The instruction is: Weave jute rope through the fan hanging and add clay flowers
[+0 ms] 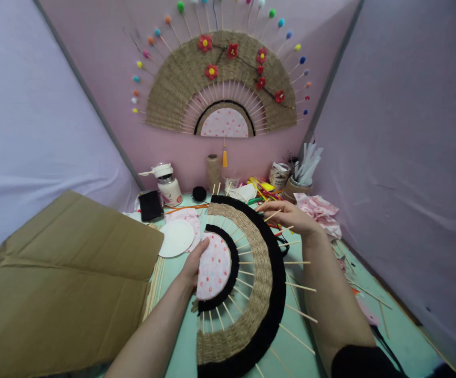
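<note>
At lower left of the frame we see folded brown cardboard (78,294). Beside it, a white round piece (176,239) lies on the pale green desk (409,336), below a white jar (169,190). Our left hand (192,265) is clamped on a woven fan (263,273) at lower centre, thumb over its pink dotted half-circle (214,268). The fan arches rightward, edged with black bands (277,252), thin sticks (297,262) jutting past its rim. At upper centre, a wider fan (234,72) with red flowers (211,72) hangs on the pink wall (251,157). Right of centre, our right hand (285,214) bends its fingers at the sticks; we cannot tell whether they grip one. Farther right lies crumpled pink cloth (318,212).
</note>
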Demonstrator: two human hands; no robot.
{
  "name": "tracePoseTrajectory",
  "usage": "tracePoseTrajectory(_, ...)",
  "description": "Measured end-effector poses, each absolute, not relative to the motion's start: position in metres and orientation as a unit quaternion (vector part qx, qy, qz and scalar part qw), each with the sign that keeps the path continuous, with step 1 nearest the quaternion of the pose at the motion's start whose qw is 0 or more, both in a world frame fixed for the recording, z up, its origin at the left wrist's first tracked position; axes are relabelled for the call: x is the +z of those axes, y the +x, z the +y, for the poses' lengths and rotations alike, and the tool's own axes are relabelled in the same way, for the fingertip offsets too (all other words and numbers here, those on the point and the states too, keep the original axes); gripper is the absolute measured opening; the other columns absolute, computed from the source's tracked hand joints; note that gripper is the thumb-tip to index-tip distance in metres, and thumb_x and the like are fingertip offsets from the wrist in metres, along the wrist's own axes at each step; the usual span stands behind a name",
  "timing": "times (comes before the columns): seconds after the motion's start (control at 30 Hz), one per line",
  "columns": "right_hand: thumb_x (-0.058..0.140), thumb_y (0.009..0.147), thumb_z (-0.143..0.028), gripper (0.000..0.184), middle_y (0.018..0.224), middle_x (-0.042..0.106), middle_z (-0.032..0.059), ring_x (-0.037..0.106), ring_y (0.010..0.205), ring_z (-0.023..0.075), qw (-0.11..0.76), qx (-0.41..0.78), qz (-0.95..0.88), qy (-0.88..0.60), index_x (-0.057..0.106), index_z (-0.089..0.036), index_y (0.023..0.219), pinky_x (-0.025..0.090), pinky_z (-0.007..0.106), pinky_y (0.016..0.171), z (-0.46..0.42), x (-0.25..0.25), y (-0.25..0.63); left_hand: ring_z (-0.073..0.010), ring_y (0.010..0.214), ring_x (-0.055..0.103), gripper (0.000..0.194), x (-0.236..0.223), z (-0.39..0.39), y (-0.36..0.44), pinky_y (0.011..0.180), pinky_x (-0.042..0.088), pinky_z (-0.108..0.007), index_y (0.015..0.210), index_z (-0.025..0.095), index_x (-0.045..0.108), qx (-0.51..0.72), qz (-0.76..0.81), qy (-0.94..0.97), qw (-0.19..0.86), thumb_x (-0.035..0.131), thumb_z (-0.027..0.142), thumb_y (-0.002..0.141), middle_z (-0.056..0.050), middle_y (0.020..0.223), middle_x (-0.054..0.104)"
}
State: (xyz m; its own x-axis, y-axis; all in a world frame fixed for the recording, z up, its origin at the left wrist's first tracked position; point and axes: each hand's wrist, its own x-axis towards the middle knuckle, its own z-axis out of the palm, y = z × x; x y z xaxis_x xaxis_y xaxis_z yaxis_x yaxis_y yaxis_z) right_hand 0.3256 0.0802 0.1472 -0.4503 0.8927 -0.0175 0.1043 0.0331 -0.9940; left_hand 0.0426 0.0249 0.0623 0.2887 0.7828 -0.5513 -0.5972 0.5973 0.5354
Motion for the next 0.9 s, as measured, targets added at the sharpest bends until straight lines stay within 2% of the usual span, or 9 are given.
tracePoseTrajectory(0.23, 0.064, 0.074, -0.034, 0.030, 0.075, 0.061, 0.0019, 0.048, 0.058, 0.0092, 0.347, 0.553, -0.642, -0.403, 0.067, -0.017, 0.098, 0.035, 0.024, 0.052, 0.081, 0.148, 0.329, -0.0236, 0.068, 0.071, 0.027, 0.064, 0.026, 0.043, 0.077, 0.055, -0.036, 0.099, 0.007, 0.062, 0.443, 0.410, 0.118, 0.788, 0.054, 0.029, 0.086, -0.012, 0.073, 0.073)
tracePoseTrajectory(0.37, 0.064, 0.074, -0.035, 0.029, 0.058, 0.049, -0.0036, 0.040, 0.052, 0.0076, 0.358, 0.537, -0.646, -0.407, 0.067, -0.017, 0.097, 0.029, 0.022, 0.048, 0.081, 0.148, 0.333, -0.0239, 0.071, 0.071, 0.032, 0.063, 0.026, 0.042, 0.079, 0.054, -0.036, 0.109, 0.007, 0.060, 0.443, 0.393, 0.103, 0.799, 0.054, 0.029, 0.086, -0.010, 0.074, 0.074)
tracePoseTrajectory(0.47, 0.064, 0.074, -0.036, 0.029, 0.054, 0.042, -0.0056, 0.036, 0.050, 0.0070, 0.370, 0.527, -0.646, -0.409, 0.067, -0.016, 0.096, 0.026, 0.022, 0.047, 0.079, 0.149, 0.335, -0.0243, 0.072, 0.071, 0.036, 0.062, 0.026, 0.043, 0.081, 0.054, -0.036, 0.113, 0.007, 0.059, 0.446, 0.390, 0.100, 0.800, 0.055, 0.029, 0.085, -0.010, 0.075, 0.074)
tracePoseTrajectory(0.67, 0.064, 0.075, -0.037, 0.028, 0.056, 0.045, -0.0041, 0.038, 0.052, 0.0081, 0.376, 0.511, -0.648, -0.422, 0.068, -0.017, 0.095, 0.027, 0.022, 0.047, 0.079, 0.148, 0.339, -0.0238, 0.069, 0.071, 0.030, 0.063, 0.025, 0.045, 0.081, 0.054, -0.037, 0.107, 0.007, 0.060, 0.459, 0.406, 0.113, 0.782, 0.056, 0.027, 0.085, -0.011, 0.074, 0.074)
tracePoseTrajectory(0.9, 0.067, 0.073, -0.042, 0.030, 0.062, 0.052, -0.0021, 0.042, 0.055, 0.0093, 0.396, 0.495, -0.639, -0.436, 0.067, -0.017, 0.090, 0.029, 0.023, 0.050, 0.079, 0.147, 0.349, -0.0251, 0.071, 0.071, 0.036, 0.069, 0.025, 0.046, 0.080, 0.054, -0.038, 0.113, 0.006, 0.057, 0.462, 0.425, 0.115, 0.770, 0.055, 0.028, 0.085, -0.012, 0.077, 0.074)
